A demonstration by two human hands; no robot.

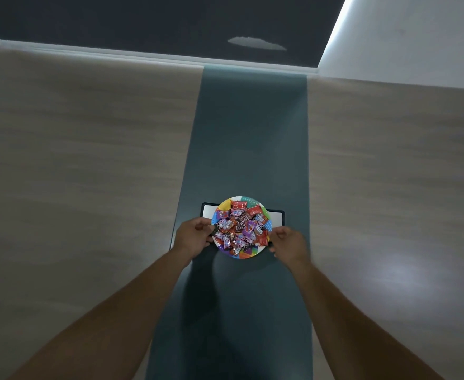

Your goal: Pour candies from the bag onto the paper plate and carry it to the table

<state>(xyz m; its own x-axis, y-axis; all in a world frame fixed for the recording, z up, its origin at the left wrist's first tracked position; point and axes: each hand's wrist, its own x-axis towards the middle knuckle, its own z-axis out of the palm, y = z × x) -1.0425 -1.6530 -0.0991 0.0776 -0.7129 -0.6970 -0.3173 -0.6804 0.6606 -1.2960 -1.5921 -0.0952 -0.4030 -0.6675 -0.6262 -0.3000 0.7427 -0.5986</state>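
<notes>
A round, brightly striped paper plate (248,254) sits in the middle of the view, heaped with several wrapped candies (240,227) in red, purple and brown. My left hand (194,237) grips the plate's left rim. On the right rim, my right hand (287,244) pinches the edge. Both arms reach forward from the bottom of the frame. The plate is over a white tray with a dark border (277,216); whether it rests on the tray or is held above it is unclear. No candy bag is in view.
A dark teal runner (250,133) runs down the middle of a pale wood-grain surface (88,149). Beyond its far edge lies a dark floor area (143,20) with a pale patch (255,43). A white wall (417,37) stands at the upper right.
</notes>
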